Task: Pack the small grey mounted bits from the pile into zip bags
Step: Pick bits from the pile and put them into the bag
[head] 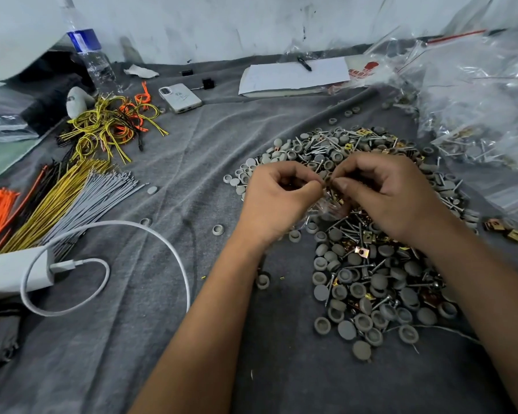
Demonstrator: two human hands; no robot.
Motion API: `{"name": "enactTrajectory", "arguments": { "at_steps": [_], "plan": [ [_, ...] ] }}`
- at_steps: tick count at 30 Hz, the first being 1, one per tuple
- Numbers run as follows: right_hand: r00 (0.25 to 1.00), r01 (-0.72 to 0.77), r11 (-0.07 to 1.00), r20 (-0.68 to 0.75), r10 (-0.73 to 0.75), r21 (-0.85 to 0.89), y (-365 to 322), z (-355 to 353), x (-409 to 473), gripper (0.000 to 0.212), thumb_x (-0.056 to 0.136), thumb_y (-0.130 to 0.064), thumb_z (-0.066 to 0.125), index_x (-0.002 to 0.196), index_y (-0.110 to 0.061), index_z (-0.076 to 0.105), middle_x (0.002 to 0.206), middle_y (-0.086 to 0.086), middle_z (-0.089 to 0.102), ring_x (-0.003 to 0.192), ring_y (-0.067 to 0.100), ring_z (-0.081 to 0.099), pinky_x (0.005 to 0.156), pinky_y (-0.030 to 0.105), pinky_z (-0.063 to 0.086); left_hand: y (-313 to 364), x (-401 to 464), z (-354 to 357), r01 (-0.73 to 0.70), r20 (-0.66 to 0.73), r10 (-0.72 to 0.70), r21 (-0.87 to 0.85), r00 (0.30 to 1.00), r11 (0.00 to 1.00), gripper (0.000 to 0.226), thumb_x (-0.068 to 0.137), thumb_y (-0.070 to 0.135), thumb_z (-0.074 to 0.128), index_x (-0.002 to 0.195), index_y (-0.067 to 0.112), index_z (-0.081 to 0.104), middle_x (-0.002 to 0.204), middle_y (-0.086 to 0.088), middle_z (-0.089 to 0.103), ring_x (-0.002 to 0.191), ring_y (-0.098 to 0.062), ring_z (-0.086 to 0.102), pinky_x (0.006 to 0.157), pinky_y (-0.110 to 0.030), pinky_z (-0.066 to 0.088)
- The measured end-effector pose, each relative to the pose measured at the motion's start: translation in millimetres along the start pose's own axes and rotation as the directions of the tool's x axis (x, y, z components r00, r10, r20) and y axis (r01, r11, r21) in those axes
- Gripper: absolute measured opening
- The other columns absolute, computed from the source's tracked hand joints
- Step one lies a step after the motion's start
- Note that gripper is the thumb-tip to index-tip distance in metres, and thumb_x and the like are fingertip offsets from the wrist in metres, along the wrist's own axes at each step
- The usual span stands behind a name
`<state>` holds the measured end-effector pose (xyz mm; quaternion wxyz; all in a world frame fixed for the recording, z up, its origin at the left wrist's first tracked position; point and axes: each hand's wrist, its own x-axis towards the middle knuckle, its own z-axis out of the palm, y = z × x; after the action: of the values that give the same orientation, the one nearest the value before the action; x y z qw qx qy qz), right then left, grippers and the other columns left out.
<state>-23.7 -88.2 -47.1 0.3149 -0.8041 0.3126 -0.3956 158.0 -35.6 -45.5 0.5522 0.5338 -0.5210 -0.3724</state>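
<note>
A big pile (368,276) of small grey round bits, screws and gold clips lies on the grey cloth (210,150) at the centre right. Over the pile's middle, my left hand (277,198) and my right hand (386,189) meet with curled fingers. Between them they pinch the top of a small clear zip bag (329,209) that hangs below the fingertips with gold clips and screws inside. The bag's mouth is hidden by the fingers.
Clear zip bags (476,94), some filled, are heaped at the right. Bundles of yellow, grey and orange cable ties (63,195) lie at the left, with a white charger and cable (57,264). A phone (180,98), water bottle (90,55) and notepad (293,76) sit at the back.
</note>
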Motion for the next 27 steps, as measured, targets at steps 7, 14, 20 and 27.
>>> {"name": "enactTrajectory", "arguments": {
  "at_steps": [7, 14, 20, 27],
  "plan": [
    [0.994, -0.09, 0.995, -0.052, 0.092, 0.043, -1, 5, 0, 0.019, 0.098, -0.008, 0.068, 0.092, -0.026, 0.07, 0.089, -0.011, 0.073, 0.065, 0.014, 0.075, 0.066, 0.035, 0.064, -2, 1, 0, 0.03, -0.022, -0.029, 0.055, 0.999, 0.998, 0.015, 0.087, -0.005, 0.07, 0.082, 0.007, 0.078, 0.056, 0.001, 0.064, 0.044, -0.009, 0.048, 0.046, -0.02, 0.037],
    [0.982, -0.072, 0.995, -0.172, 0.082, 0.067, -9, 8, -2, 0.023, 0.104, -0.009, 0.059, 0.111, -0.026, 0.072, 0.087, -0.009, 0.071, 0.051, 0.015, 0.067, 0.052, 0.023, 0.053, 1, -2, 0, -0.049, -0.031, 0.051, 0.066, 0.998, 0.997, 0.022, 0.093, 0.006, 0.072, 0.072, 0.013, 0.071, 0.052, 0.01, 0.061, 0.042, 0.0, 0.047, 0.043, -0.015, 0.034],
    [0.973, 0.015, 0.997, -0.23, 0.004, 0.08, -16, 3, -2, 0.022, 0.106, -0.005, 0.053, 0.115, -0.013, 0.071, 0.086, 0.0, 0.07, 0.055, 0.018, 0.068, 0.05, 0.022, 0.052, 8, -6, -1, -0.179, -0.103, 0.18, 0.01, 0.978, 0.984, 0.018, 0.085, 0.002, 0.061, 0.087, 0.014, 0.074, 0.057, 0.004, 0.053, 0.048, -0.01, 0.041, 0.047, -0.025, 0.033],
    [0.968, 0.177, 0.976, -0.158, -0.195, -0.124, -21, 4, -3, 0.021, 0.092, 0.005, 0.07, 0.107, -0.007, 0.077, 0.103, 0.004, 0.066, 0.081, 0.015, 0.07, 0.066, 0.03, 0.06, 9, -7, 2, -0.212, -0.115, 0.214, 0.027, 0.97, 0.977, 0.032, 0.084, -0.004, 0.055, 0.111, 0.005, 0.066, 0.059, -0.004, 0.048, 0.051, -0.02, 0.042, 0.051, -0.032, 0.037]
  ]
}}
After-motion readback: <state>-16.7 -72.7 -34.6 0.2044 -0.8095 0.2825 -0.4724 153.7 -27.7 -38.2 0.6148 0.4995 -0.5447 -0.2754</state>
